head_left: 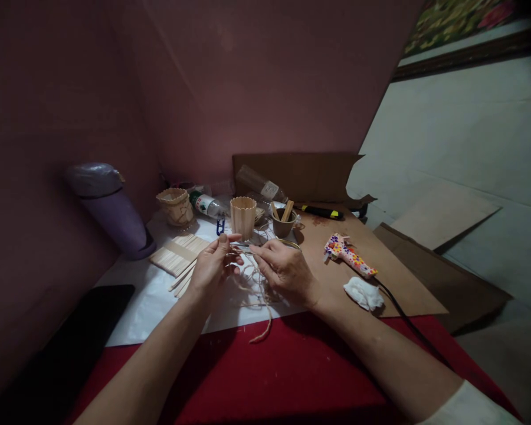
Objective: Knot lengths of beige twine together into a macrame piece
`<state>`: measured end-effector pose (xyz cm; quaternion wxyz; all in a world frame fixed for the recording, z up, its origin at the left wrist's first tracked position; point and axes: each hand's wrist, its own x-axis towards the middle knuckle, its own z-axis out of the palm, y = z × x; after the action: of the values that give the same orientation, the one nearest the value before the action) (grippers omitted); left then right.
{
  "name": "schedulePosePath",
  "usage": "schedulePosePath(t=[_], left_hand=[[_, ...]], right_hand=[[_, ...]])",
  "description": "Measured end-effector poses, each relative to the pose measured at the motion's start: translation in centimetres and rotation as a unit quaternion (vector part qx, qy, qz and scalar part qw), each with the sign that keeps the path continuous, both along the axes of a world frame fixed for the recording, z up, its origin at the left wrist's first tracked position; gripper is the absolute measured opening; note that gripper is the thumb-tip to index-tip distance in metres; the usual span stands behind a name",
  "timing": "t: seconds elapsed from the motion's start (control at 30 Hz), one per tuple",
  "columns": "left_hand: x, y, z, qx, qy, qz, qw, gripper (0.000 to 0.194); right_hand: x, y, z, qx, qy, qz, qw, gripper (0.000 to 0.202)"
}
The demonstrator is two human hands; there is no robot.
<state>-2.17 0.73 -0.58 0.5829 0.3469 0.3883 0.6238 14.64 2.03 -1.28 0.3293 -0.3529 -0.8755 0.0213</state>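
Over the white sheet, my left hand [215, 262] is closed in a pinch on twine [260, 336], whose loose strands hang and curl between my hands onto the red cloth. Facing it, my right hand [285, 270] is closed on a thin grey tool [242, 247] that reaches toward the left fingertips; its kind is hard to make out. Just beyond my hands stands a cup made of wooden sticks [243, 218]. Beside my left hand lie a banded bundle of craft sticks [177, 255] and a few loose sticks [183, 280].
At the left stands a purple tumbler [117, 221]. Behind are a twine-trimmed cup [176, 208], plastic bottles [263, 184] and a small pot with sticks [284, 225]. A cutter [322, 212], a flowered glue gun [348, 255] with its cord, and white wadding [363, 293] lie on cardboard [407, 292].
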Motion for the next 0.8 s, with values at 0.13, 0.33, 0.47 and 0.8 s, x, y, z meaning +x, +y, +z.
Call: schedulePosePath(t=[0.13,0.33,0.47,0.8], left_hand=[[-0.22,0.08,-0.34,-0.024,0.011,0.009,1.000,0.033],[-0.34,0.22,-0.44,-0.039,0.003,0.001,0.999,0.029],[-0.30,0.27,-0.43,-0.033,-0.001,-0.001,0.999,0.026],[0.10,-0.18,0.39,-0.042,0.002,-0.030,0.999,0.025]], right_hand=[[0.06,0.28,-0.20,0.089,-0.003,0.012,0.996,0.029],[0.10,0.34,-0.45,0.202,-0.014,0.026,0.979,0.020],[0.09,0.29,-0.54,0.222,-0.003,0.046,0.974,0.017],[-0.26,0.76,-0.78,0.055,-0.012,0.195,0.979,0.014]])
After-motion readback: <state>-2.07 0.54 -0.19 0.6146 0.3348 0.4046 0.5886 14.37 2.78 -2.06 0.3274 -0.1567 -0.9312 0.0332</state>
